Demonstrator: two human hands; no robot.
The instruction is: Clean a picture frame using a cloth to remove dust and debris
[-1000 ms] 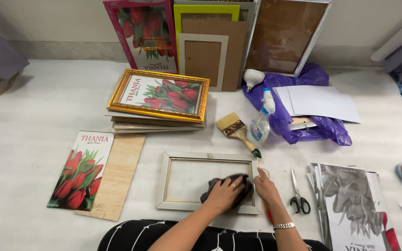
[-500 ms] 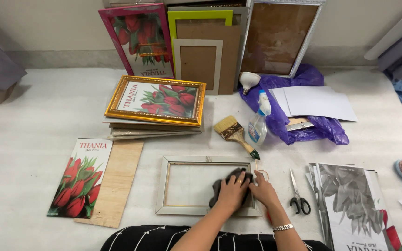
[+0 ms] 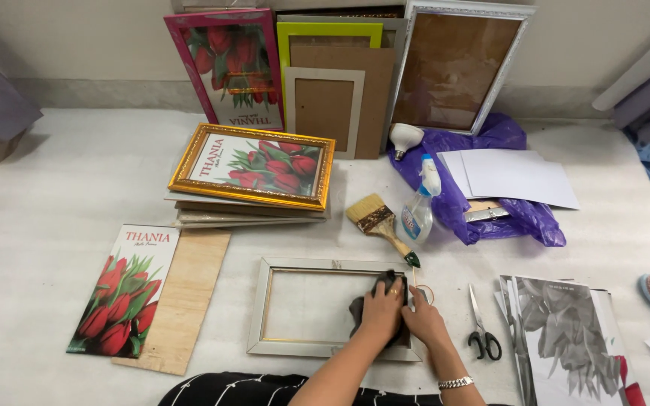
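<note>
A pale silver picture frame (image 3: 295, 265) lies flat on the white surface in front of me. My left hand (image 3: 382, 307) presses a dark grey cloth (image 3: 357, 310) onto the glass near the frame's right end. My right hand (image 3: 424, 319) rests on the frame's right edge beside it, fingers flat, a bracelet on the wrist. A wooden paintbrush (image 3: 378, 220) and a small spray bottle (image 3: 419, 211) lie just beyond the frame's upper right corner.
Black scissors (image 3: 481, 329) and a stack of grey prints (image 3: 566, 331) lie to the right. A tulip print (image 3: 122, 292) on a wooden board sits left. A gold-framed stack (image 3: 253, 173), leaning frames (image 3: 325, 83), purple bag (image 3: 490, 203) with white paper (image 3: 513, 177) are behind.
My left hand has slid the cloth up along the right end of the frame's glass, and my right hand has followed beside it. The view has shifted slightly.
</note>
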